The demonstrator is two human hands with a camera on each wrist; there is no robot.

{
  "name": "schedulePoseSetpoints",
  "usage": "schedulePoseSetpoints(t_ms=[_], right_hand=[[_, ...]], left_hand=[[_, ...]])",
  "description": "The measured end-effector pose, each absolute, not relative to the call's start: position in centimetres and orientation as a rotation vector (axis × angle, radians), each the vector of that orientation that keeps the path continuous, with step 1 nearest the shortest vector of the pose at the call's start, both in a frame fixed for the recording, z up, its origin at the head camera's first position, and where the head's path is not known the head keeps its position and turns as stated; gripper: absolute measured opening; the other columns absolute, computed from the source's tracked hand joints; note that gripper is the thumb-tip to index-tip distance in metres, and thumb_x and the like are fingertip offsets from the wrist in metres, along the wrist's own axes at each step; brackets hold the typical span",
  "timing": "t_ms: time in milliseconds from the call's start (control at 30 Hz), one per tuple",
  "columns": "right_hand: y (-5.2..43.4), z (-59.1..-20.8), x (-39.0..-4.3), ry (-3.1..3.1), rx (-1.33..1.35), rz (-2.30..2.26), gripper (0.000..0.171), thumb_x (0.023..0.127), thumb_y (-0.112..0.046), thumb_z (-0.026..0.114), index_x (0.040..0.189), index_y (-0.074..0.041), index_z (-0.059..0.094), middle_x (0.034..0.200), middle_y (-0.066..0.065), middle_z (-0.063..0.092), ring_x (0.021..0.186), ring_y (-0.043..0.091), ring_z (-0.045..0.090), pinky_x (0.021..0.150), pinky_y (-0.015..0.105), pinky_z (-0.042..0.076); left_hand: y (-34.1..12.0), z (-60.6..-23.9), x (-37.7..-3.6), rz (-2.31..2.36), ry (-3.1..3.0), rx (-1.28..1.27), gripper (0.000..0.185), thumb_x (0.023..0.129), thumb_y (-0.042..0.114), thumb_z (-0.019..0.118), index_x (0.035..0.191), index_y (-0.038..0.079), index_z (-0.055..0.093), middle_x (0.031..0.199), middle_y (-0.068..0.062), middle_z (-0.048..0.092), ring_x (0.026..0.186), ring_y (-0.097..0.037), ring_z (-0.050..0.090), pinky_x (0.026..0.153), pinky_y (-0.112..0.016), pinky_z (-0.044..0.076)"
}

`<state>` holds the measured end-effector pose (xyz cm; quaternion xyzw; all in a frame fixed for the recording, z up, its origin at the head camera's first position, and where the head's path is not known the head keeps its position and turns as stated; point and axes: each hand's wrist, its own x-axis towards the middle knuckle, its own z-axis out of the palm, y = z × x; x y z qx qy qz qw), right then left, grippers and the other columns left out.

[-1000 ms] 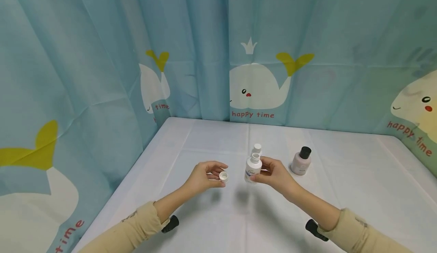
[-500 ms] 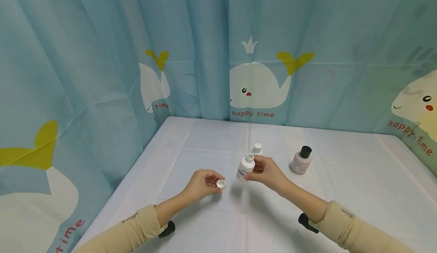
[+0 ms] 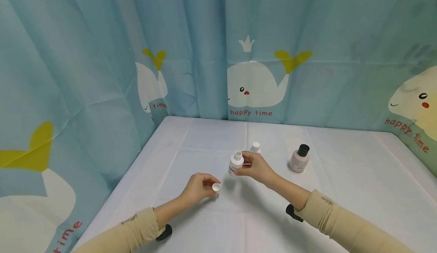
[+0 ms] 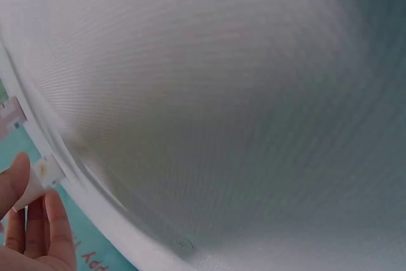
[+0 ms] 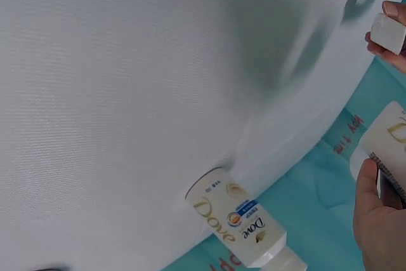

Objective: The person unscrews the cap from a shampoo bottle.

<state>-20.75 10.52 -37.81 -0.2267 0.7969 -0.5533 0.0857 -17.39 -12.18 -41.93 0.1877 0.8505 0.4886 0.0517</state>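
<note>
In the head view, my left hand [image 3: 198, 187] pinches a small white bottle cap [image 3: 216, 187], its hollow side facing up toward the camera. My right hand [image 3: 257, 166] grips a small white bottle [image 3: 235, 162] by its body, with its neck uncovered. The bottle leans slightly, held up off the table, a short way beyond the cap. The right wrist view shows the cap [image 5: 388, 33] between the left fingertips and part of the gripped bottle [image 5: 380, 132] above my right thumb. At the left wrist view's lower left corner, my left hand [image 4: 44, 236] is partly cut off.
A white Dove bottle [image 5: 238, 220] with a white cap stands behind my right hand, mostly hidden in the head view. To its right stands a pinkish bottle [image 3: 298, 161] with a black cap. Whale-print curtains [image 3: 191, 36] border the white table [image 3: 341, 192].
The right hand has moved left and slightly away with the uncapped bottle. My left hand has shifted a little left and nearer with the cap. Both standing bottles stay in place.
</note>
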Motion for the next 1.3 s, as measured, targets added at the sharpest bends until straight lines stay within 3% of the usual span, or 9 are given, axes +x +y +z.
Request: schedulePoseSetpoints(t_ms=[433,867,1300], right_hand=[[8.3,-38.6,-22.6,2.445,-0.64,-1.579,0.045,0.077,0.001,0.074,0.117,0.011,0.057,0.112,0.025,0.064,0.102,0.033,0.064,0.087,0.037,0.055],[6.2,-39.5,-24.6,2.551,-0.739,-1.362,0.039,0.075,0.0,0.075,0.11,0.007,0.059,0.105,0.019,0.066,0.096,0.028,0.065,0.082,0.033,0.055],[3.6,-39.6,-26.8,2.584,-0.537,-1.39,0.044,0.073,0.005,0.075,0.114,0.006,0.059,0.11,0.019,0.066,0.101,0.031,0.064,0.083,0.035,0.055]], left_hand=[[-12.5,-42.3,-17.6,1.467,2.572,0.612,0.027,0.069,-0.009,0.076,0.095,-0.007,0.069,0.093,-0.02,0.07,0.087,-0.029,0.067,0.072,-0.02,0.055],[-13.2,-42.9,-18.0,1.449,2.546,0.615,0.032,0.068,-0.01,0.077,0.099,-0.009,0.068,0.092,-0.021,0.07,0.083,-0.02,0.065,0.069,-0.016,0.054],[-13.8,-43.2,-18.4,1.375,2.557,0.592,0.027,0.068,-0.008,0.077,0.095,-0.007,0.069,0.09,-0.017,0.07,0.082,-0.014,0.063,0.069,-0.017,0.053]])
